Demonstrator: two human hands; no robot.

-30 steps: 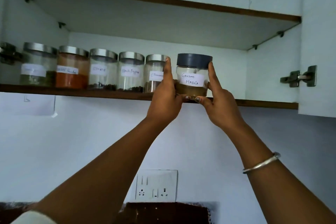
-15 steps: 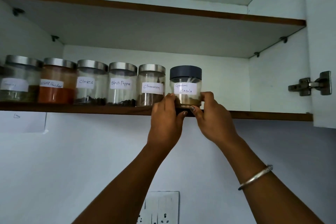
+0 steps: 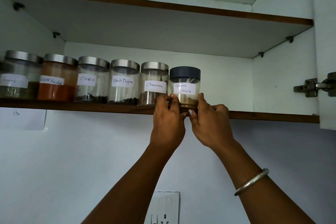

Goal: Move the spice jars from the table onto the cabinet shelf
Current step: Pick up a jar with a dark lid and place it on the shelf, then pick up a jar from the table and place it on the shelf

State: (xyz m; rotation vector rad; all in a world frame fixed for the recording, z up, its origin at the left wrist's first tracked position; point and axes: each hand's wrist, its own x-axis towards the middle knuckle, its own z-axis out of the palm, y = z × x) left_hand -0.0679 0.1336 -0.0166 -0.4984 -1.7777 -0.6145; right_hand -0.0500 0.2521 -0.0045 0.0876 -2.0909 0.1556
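Observation:
A glass jar with a dark lid, labelled Garam Masala (image 3: 185, 82), stands on the cabinet shelf (image 3: 72, 107) at the right end of a row of jars. My left hand (image 3: 168, 123) grips its lower left side and my right hand (image 3: 211, 123) grips its lower right side, thumbs under its base at the shelf edge. To its left stand steel-lidded jars: Cinnamon (image 3: 154, 82), Black Pepper (image 3: 124, 82), Cloves (image 3: 92, 80), a red powder jar (image 3: 57, 78) and a greenish jar (image 3: 18, 75).
The shelf to the right of the jar is bare up to the cabinet's side wall (image 3: 283, 82). The open door with its hinge (image 3: 312, 87) is at the right. An upper shelf (image 3: 163, 3) lies above. A wall socket (image 3: 164, 207) sits below.
The Garam Masala jar went from held in front of the shelf to standing on it beside the Cinnamon jar. Both hands slid down to its base.

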